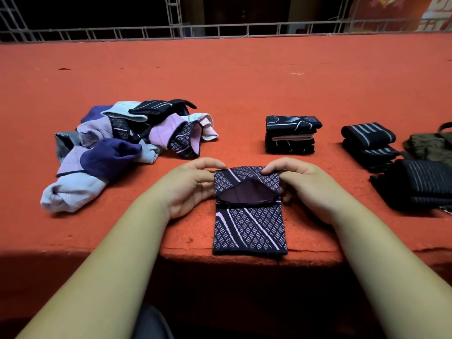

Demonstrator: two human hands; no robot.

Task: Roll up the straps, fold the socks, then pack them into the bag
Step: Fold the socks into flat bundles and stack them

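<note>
A dark sock with a pale diamond pattern (249, 226) lies flat at the near edge of the red surface, its far end folded back toward me. My left hand (193, 187) pinches the fold's left corner and my right hand (300, 184) pinches its right corner. Beyond the sock stands a stack of folded socks (291, 134). A pile of loose purple, blue and dark socks (122, 145) lies to the left. Rolled black striped straps (369, 140) sit at the right, with a larger dark striped roll (415, 187) nearer me. A dark olive bag (430, 145) shows at the right edge.
The red carpeted surface (244, 81) stretches far back to a metal railing (220, 30). Its near edge (244, 259) drops off just below the sock.
</note>
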